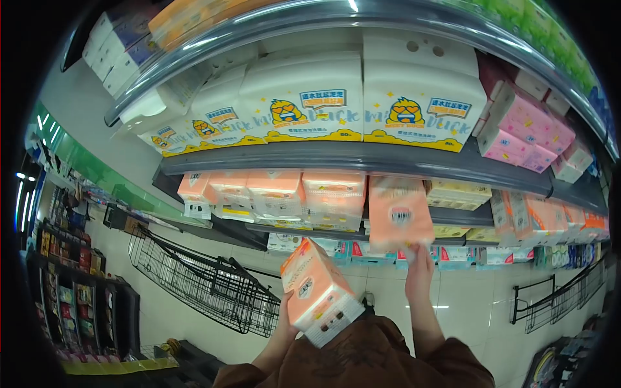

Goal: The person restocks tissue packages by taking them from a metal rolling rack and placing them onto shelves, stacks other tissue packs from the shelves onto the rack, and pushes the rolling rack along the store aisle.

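An orange-and-white tissue pack (pixel 317 291) is tilted in front of my body, with my left hand (pixel 286 318) closed on its left side. At the shelf front, a second orange tissue pack (pixel 401 216) is slightly blurred. My right hand (pixel 419 260) grips its lower edge from below; part of the fingers is hidden behind the pack. Left of it, several similar orange packs (pixel 275 191) stand in a row on the same shelf.
Above, large white packs with a yellow cartoon (pixel 304 103) fill a shelf (pixel 349 155). Pink packs (pixel 527 126) stand at the right. Black wire racks stand on the floor at left (pixel 207 278) and right (pixel 559 301). Another goods rack (pixel 77 304) is at far left.
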{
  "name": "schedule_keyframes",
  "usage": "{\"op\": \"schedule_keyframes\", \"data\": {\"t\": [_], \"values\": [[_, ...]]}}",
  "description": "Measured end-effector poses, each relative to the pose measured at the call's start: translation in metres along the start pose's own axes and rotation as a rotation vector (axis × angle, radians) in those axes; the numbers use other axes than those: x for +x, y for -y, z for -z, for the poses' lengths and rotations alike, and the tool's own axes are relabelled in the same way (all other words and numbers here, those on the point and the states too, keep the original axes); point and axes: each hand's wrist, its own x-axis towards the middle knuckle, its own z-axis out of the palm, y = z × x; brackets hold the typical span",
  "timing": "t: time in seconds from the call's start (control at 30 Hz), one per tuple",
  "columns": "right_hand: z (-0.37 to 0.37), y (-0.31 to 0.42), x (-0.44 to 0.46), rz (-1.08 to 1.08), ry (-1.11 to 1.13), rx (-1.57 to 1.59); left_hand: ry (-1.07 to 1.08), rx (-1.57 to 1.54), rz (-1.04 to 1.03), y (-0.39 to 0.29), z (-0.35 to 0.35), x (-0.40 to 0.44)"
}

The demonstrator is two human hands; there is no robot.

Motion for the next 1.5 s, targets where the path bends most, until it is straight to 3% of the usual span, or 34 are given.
{"op": "schedule_keyframes", "data": {"t": [0.13, 0.23, 0.33, 0.4, 0.47, 0.53, 0.6, 0.77, 0.9, 1.0, 1.07, 1.13, 1.23, 1.27, 1.3, 1.33, 1.37, 1.4, 1.43, 1.47, 1.5], "values": [[-0.026, -0.031, 0.109, -0.199, 0.218, 0.008, -0.025, 0.108, -0.039, -0.003, -0.006, -0.032], [-0.032, -0.062, 0.143, -0.317, 0.158, -0.128, -0.073, 0.211, -0.105, 0.001, -0.006, -0.048], [-0.03, -0.045, 0.081, -0.336, 0.225, -0.039, -0.063, 0.344, -0.212, -0.006, 0.002, -0.051], [-0.016, -0.038, 0.033, -0.476, 0.302, -0.141, 0.025, 0.441, -0.282, -0.015, -0.015, -0.045], [0.009, -0.034, -0.013, -0.695, 0.487, 0.005, 0.109, 0.481, -0.25, -0.023, -0.054, -0.043], [0.032, -0.027, -0.052, -0.871, 0.815, 0.185, 0.254, 0.597, -0.181, -0.028, -0.072, -0.026], [0.055, -0.024, -0.071, -0.723, 1.137, -0.175, 0.325, 0.694, -0.165, -0.016, -0.099, -0.007], [0.088, -0.002, -0.058, -0.579, 0.81, -0.198, 0.553, 0.686, -0.144, 0.031, -0.149, 0.075], [0.072, 0.017, -0.036, -0.473, 0.489, -0.216, 0.438, 0.651, -0.248, 0.051, -0.172, 0.111], [0.059, 0.018, -0.03, -0.237, 0.445, -0.191, 0.435, 0.479, -0.221, 0.05, -0.171, 0.108], [0.041, 0.025, -0.017, -0.252, 0.363, -0.065, 0.431, 0.373, -0.157, 0.046, -0.162, 0.09], [0.021, 0.024, 0.007, -0.243, 0.316, 0.081, 0.253, 0.657, -0.211, 0.051, -0.098, 0.115], [-0.011, 0.011, 0.065, -0.144, 0.27, 0.259, 0.148, 1.082, -0.136, 0.056, 0.041, 0.124], [-0.025, 0.009, 0.076, -0.059, 0.248, 0.266, 0.042, 1.258, -0.149, 0.065, 0.116, 0.132], [-0.037, 0.007, 0.086, 0.031, 0.219, 0.277, -0.215, 1.612, -0.157, 0.083, 0.229, 0.15], [-0.04, -0.001, 0.098, 0.005, 0.179, 0.255, -0.209, 2.01, -0.086, 0.086, 0.292, 0.119], [-0.045, -0.007, 0.101, 0.023, 0.12, 0.204, -0.358, 2.135, 0.215, 0.092, 0.333, 0.074], [-0.049, -0.015, 0.105, 0.047, 0.055, 0.157, -0.441, 2.044, 0.309, 0.099, 0.362, 0.029], [-0.044, -0.026, 0.107, 0.111, 0.064, 0.081, -0.039, 1.957, -0.376, 0.109, 0.398, -0.048], [-0.043, -0.037, 0.109, 0.177, 0.061, 0.007, -0.012, 1.885, -0.262, 0.113, 0.403, -0.09], [-0.049, -0.035, 0.104, 0.153, 0.043, -0.025, -0.162, 1.796, -0.099, 0.117, 0.4, -0.117]]}}
